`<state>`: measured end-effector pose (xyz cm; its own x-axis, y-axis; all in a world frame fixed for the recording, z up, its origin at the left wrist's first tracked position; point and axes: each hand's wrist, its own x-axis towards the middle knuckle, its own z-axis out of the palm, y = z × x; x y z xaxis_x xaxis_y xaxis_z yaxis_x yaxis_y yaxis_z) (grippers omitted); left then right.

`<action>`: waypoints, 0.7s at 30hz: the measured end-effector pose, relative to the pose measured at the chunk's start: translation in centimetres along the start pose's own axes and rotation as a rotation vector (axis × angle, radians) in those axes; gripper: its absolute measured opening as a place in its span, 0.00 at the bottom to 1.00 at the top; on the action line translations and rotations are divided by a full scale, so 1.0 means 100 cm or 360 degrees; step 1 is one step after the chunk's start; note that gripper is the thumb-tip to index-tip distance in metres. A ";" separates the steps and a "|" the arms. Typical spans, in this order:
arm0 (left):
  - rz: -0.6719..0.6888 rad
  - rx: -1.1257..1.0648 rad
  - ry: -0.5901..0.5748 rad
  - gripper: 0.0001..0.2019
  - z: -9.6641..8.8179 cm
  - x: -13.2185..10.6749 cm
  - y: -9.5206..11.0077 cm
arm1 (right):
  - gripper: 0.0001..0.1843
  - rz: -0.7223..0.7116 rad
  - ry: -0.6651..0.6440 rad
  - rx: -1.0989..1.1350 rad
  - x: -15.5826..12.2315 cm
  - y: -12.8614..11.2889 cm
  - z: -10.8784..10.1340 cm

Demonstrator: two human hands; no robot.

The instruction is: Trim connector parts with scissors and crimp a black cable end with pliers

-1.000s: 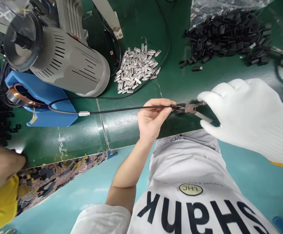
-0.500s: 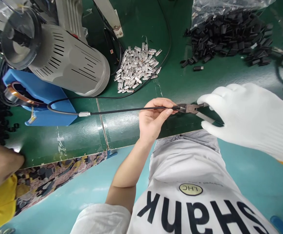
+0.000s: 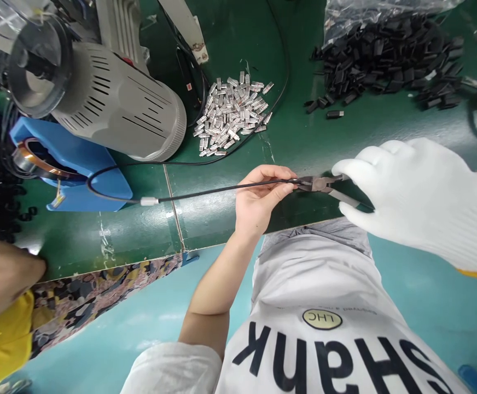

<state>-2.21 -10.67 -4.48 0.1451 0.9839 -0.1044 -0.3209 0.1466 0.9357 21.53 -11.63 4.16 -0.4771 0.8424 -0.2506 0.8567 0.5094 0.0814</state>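
Between thumb and fingers, my bare left hand point(image 3: 259, 200) pinches a thin black cable point(image 3: 205, 192) close to its end. The cable runs left to a silver metal sleeve point(image 3: 149, 201), then loops back over the bench. In a white glove, my right hand point(image 3: 411, 191) is wrapped round the handles of a pair of pliers point(image 3: 318, 184). Their jaws meet the cable end right at my left fingertips; the exact contact is too small to make out.
A pile of silver metal connector shells point(image 3: 234, 112) lies beyond my left hand. Black plastic caps point(image 3: 390, 60) are heaped at the back right. At left stand a grey machine point(image 3: 119, 98) and a blue tape dispenser point(image 3: 99, 189). A co-worker's arm point(image 3: 6, 273) rests at far left.
The cable's silver sleeve has shifted slightly right and down, and the cable sags a little more. Both hands and the pliers stay almost in place.
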 end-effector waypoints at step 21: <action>0.0029 -0.0143 -0.0021 0.11 0.001 0.000 0.001 | 0.16 -0.0027 -0.0148 -0.0099 0.007 -0.001 -0.006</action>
<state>-2.20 -10.70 -4.34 0.1508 0.9851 -0.0828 -0.4063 0.1381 0.9032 21.02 -11.04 4.53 -0.4685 0.8152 -0.3406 0.8335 0.5357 0.1356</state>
